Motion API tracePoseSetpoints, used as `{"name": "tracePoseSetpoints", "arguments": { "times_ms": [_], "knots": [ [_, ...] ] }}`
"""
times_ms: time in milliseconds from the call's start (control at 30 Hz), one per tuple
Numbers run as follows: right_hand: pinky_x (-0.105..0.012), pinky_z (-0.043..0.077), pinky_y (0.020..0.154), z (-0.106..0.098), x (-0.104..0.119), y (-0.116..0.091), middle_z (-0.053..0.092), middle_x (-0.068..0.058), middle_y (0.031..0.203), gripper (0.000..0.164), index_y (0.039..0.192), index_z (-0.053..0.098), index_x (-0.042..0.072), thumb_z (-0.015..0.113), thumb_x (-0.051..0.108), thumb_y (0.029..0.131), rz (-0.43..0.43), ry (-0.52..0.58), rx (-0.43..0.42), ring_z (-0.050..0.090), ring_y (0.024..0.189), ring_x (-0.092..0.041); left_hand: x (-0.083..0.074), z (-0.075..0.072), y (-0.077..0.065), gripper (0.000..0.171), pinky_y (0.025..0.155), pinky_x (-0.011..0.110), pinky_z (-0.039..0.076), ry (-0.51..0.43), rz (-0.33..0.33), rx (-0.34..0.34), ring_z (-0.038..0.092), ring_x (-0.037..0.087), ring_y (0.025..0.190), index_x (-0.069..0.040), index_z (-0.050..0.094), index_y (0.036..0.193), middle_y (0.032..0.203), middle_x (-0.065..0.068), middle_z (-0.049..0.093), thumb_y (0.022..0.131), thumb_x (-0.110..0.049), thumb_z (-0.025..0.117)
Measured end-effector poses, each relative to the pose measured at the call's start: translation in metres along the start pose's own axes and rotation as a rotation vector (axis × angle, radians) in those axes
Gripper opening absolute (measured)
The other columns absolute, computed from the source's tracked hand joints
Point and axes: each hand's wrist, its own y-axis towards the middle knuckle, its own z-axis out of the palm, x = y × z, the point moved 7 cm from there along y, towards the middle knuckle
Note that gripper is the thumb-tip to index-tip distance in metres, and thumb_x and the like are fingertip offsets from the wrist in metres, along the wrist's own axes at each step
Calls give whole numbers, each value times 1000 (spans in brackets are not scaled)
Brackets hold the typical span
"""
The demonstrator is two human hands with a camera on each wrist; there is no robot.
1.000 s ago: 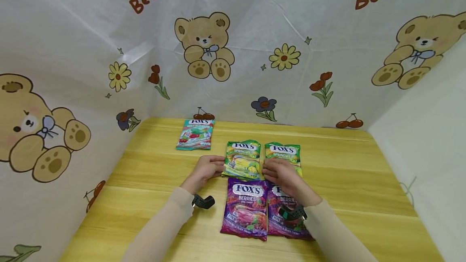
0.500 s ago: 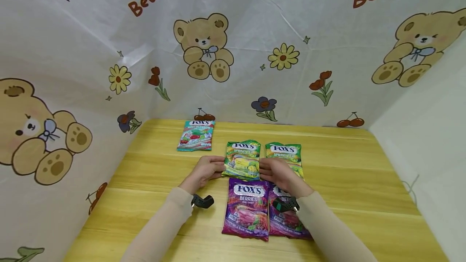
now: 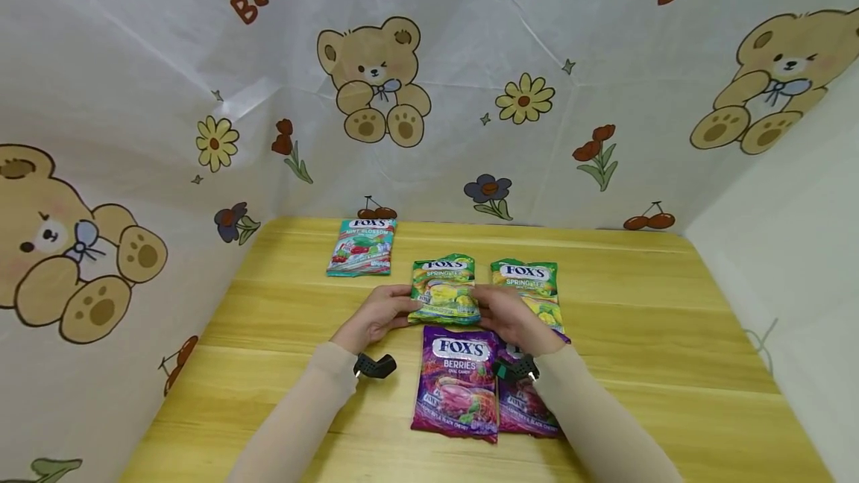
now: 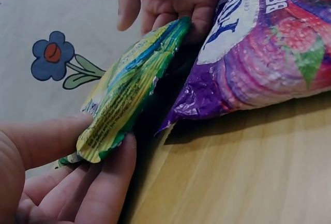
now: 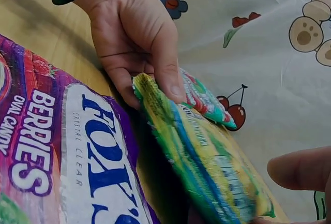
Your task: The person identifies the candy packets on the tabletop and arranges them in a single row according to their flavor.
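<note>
A green and yellow Spring Tea candy bag is between my two hands, its near edge raised off the table. My left hand pinches its left edge, thumb on top and fingers beneath, as the right wrist view shows. My right hand holds the right edge with fingers curled under it; its thumb stands apart from the bag. Just in front lies a purple Berries candy bag. A second Berries bag and a second Spring Tea bag are partly hidden by my right hand and arm.
A teal Mint Blossom candy bag lies at the back left of the wooden table. Behind the table hangs a white cloth printed with bears and flowers. A pale wall stands at the right.
My right hand has moved left from the second Spring Tea bag onto the right edge of the first. That first bag has risen and shifted slightly left.
</note>
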Motion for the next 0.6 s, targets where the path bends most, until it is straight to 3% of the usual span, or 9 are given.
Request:
{"name": "tracePoseSetpoints", "arguments": {
  "times_ms": [100,200,367,500,600],
  "knots": [
    [-53,51,110,2,-3,5,55,-26,138,56,156,30,-9,49,16,109,-5,6,1,64,120,-34,-1,6,1,65,81,30,62,-21,-7,39,69,18,99,2,41,155,135,21,65,97,-6,70],
    [-54,51,110,4,-8,9,47,-31,148,62,159,24,-7,51,16,109,2,28,-9,60,130,-39,0,12,1,63,87,32,62,-42,-13,77,70,18,102,1,42,154,137,20,64,98,-5,68],
    [-47,59,100,1,-10,10,37,-29,158,71,164,15,-1,55,13,107,-4,44,-45,63,124,-37,0,18,3,61,98,42,60,-86,7,138,68,25,115,-2,40,156,144,23,59,100,-5,64],
    [-45,60,98,1,-9,9,20,-28,167,77,165,9,2,57,12,106,-13,46,-56,65,121,-34,0,22,4,60,102,49,57,-179,12,176,60,34,131,-7,35,160,152,22,51,104,-4,58],
    [-45,61,97,1,-7,8,19,-30,166,79,165,8,2,58,13,106,-20,48,-60,66,117,-31,0,26,4,58,104,50,55,-241,9,199,52,38,139,-11,34,161,158,20,45,106,-5,54]
  ]
}}
